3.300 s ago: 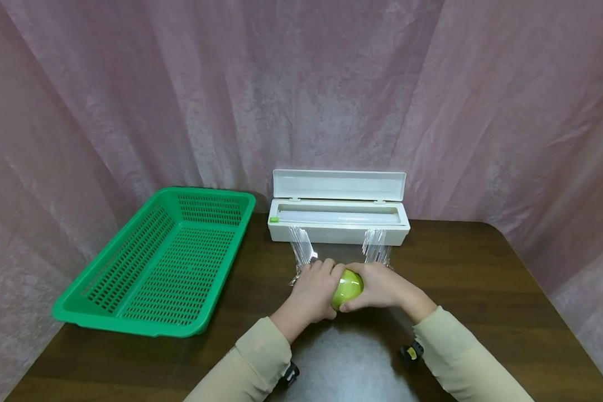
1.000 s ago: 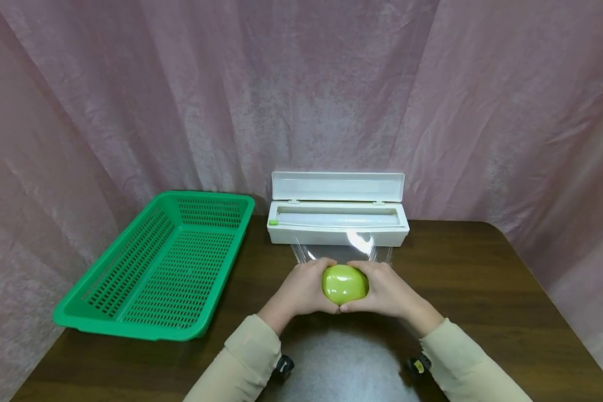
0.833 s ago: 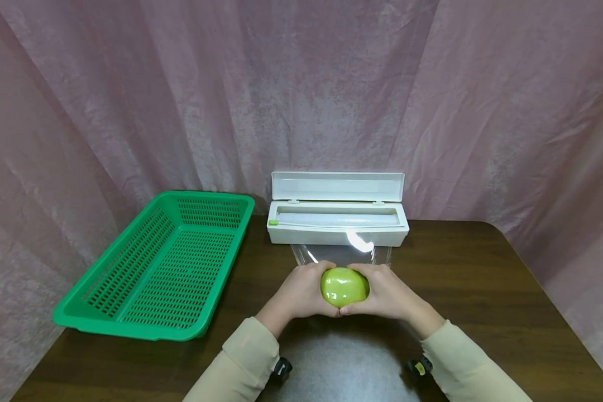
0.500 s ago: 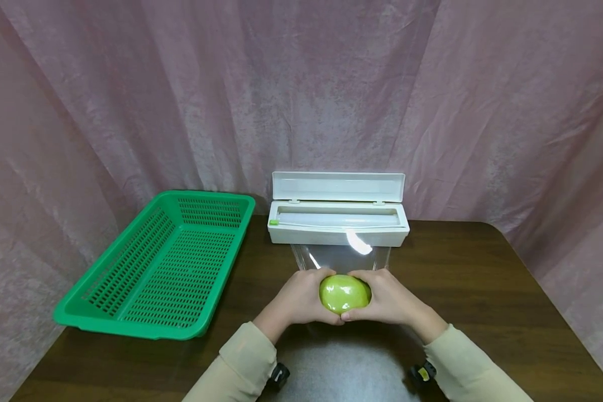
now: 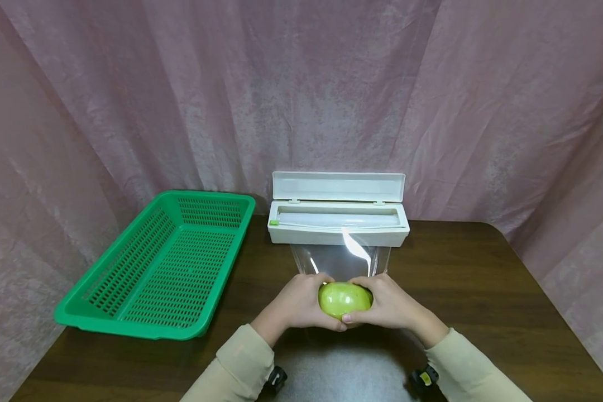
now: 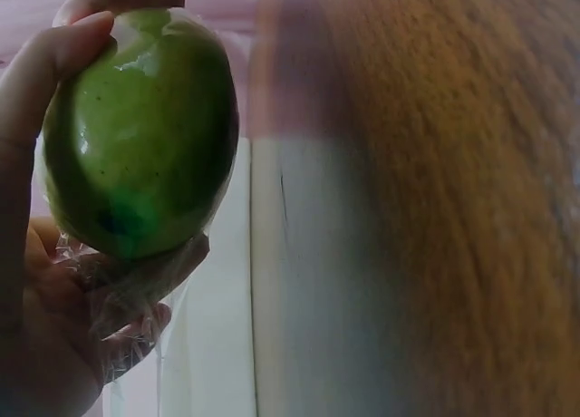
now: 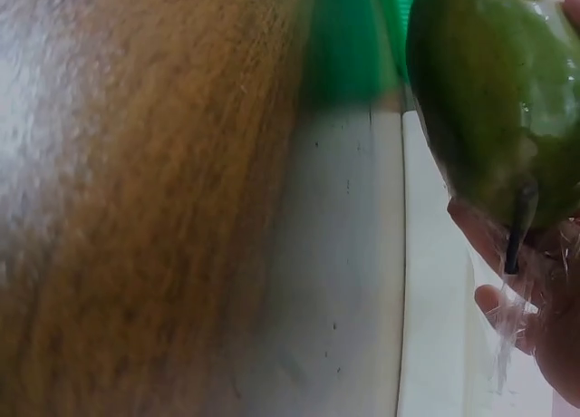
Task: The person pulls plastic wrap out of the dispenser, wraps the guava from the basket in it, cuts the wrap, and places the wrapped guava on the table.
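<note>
As the green fruit (image 5: 344, 299) is clasped on one side by the curled fingers of the left hand (image 5: 298, 300), its other side is gripped by the right hand (image 5: 391, 301), the thumbs meeting at the near edge. It's held up over the brown table (image 5: 462, 279), right in front of the white box (image 5: 281, 235), whose lid (image 5: 339, 186) is propped upright. Clear plastic wrap (image 5: 326, 259) is stretched between box and hands, crinkled around the fingers! Off to the left, a green basket (image 5: 191, 268) is seen, backed by a pink curtain (image 5: 331, 84).
</note>
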Motion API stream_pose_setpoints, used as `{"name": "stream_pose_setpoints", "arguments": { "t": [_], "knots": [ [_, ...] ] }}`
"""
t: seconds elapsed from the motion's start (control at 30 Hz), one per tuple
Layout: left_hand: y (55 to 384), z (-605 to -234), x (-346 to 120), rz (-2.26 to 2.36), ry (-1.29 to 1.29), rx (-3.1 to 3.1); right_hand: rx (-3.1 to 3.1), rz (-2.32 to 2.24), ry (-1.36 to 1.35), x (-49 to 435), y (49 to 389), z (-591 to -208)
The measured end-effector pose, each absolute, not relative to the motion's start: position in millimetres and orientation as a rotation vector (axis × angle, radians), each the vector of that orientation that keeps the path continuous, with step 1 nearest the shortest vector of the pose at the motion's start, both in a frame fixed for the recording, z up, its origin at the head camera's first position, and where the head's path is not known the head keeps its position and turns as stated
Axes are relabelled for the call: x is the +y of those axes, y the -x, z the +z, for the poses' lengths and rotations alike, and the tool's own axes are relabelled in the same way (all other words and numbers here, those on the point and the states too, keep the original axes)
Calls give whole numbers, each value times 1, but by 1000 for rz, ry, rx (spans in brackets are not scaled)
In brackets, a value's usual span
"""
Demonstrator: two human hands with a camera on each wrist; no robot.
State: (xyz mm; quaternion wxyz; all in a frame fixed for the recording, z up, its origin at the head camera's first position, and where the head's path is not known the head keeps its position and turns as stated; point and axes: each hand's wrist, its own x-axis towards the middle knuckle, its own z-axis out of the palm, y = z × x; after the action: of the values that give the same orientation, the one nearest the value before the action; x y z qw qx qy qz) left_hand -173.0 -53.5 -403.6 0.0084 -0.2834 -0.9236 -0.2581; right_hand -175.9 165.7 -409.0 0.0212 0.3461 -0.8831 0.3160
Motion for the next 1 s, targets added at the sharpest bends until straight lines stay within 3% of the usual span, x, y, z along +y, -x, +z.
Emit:
{"name": "stream_pose_setpoints", "arguments": {
  "t": [0.73, 1.0],
  "knots": [
    [168, -400, -55, -875, 881, -2953, -2892, 1175, -1029, 170, 185, -408],
    [166, -388, -44, -441, 1024, -2851, -2941, 1249, -993, 170, 192, -403]
  ]
}}
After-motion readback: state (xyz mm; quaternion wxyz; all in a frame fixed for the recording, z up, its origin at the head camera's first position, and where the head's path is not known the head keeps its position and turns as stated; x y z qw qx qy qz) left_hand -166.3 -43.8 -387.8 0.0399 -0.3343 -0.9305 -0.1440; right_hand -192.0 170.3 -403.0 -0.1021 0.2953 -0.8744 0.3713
